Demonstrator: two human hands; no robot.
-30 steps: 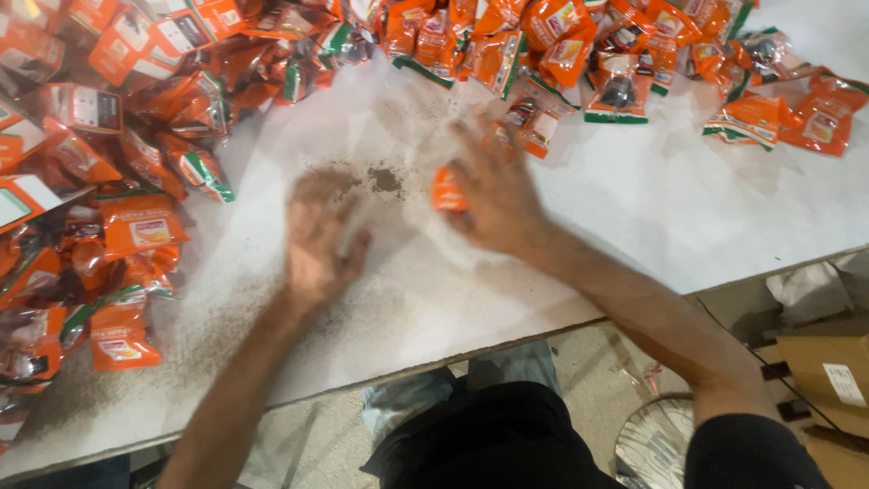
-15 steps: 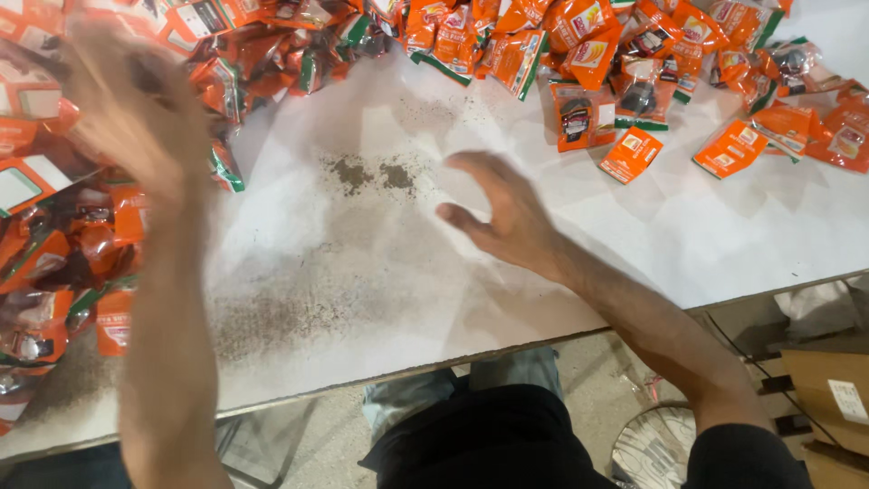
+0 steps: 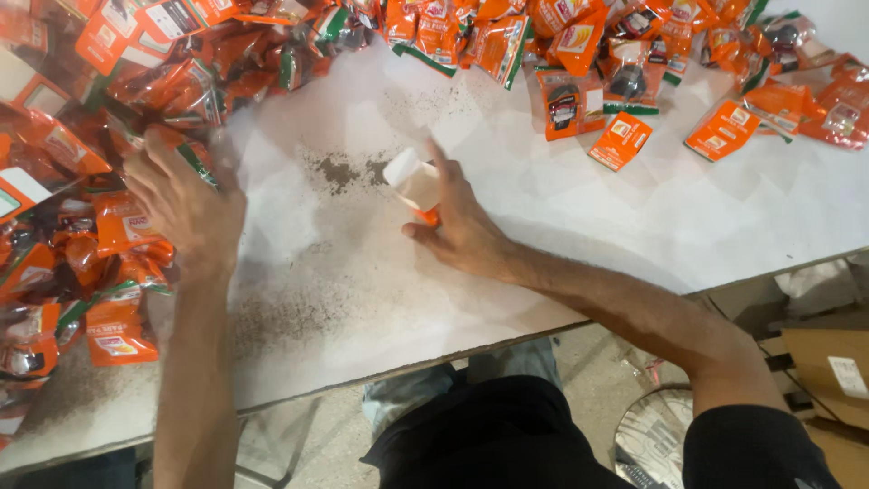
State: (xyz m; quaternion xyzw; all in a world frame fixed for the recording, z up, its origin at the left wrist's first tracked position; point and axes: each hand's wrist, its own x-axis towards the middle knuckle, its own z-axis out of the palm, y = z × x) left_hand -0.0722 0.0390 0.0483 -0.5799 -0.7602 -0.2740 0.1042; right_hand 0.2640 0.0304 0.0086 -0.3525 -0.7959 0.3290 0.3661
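Observation:
My right hand (image 3: 463, 231) rests mid-table on the white tabletop (image 3: 561, 235) and pinches a small packet (image 3: 413, 184), white on the side I see with an orange edge, tilted up off the surface. My left hand (image 3: 186, 204) lies palm down at the edge of a big heap of orange packets (image 3: 81, 226) on the left. Its fingers reach over a green-edged packet (image 3: 195, 163), and I cannot see whether they grip it. A dark smudge of spilled powder (image 3: 348, 170) marks the table just left of the held packet.
More orange packets lie along the far edge (image 3: 507, 36) and scattered at the right (image 3: 724, 127). The table's near edge runs diagonally above my lap. Cardboard boxes (image 3: 828, 371) and a round fan grille (image 3: 652, 444) sit on the floor at the right.
My left hand has dropped from the far-left pile toward the near left heap. My right hand, empty before, now holds a small white-backed packet mid-table.

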